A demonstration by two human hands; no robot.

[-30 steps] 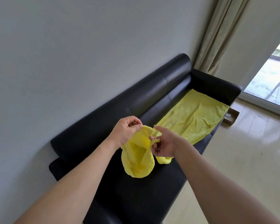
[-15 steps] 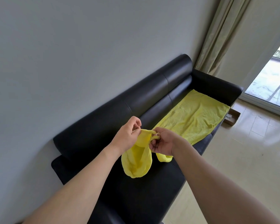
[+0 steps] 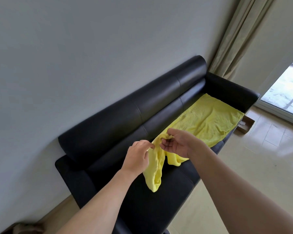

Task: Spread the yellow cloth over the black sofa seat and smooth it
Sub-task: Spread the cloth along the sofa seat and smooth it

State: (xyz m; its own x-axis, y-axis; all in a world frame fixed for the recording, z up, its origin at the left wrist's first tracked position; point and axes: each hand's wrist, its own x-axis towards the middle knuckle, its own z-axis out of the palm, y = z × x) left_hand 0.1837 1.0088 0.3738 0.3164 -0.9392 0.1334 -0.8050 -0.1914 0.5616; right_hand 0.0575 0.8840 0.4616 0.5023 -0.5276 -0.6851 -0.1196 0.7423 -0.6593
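Note:
A yellow cloth (image 3: pixel 208 122) lies over the far half of the black sofa seat (image 3: pixel 152 208). Its near end is bunched and lifted above the seat, hanging down in folds. My left hand (image 3: pixel 138 157) pinches the bunched edge from the left. My right hand (image 3: pixel 178 143) is palm up beside it, with fingers curled round the top of the bunch. The two hands are close together over the middle of the seat. The near half of the seat is bare black leather.
The sofa stands against a grey wall, with a backrest (image 3: pixel 142 105) and an armrest (image 3: pixel 233 92) at the far end. A beige curtain (image 3: pixel 235 36) hangs beyond it. A small cardboard box (image 3: pixel 245 125) lies on the tiled floor by a glass door (image 3: pixel 284 92).
The hanging fold has become narrower and longer. My right hand has turned palm up and moved slightly away from the left.

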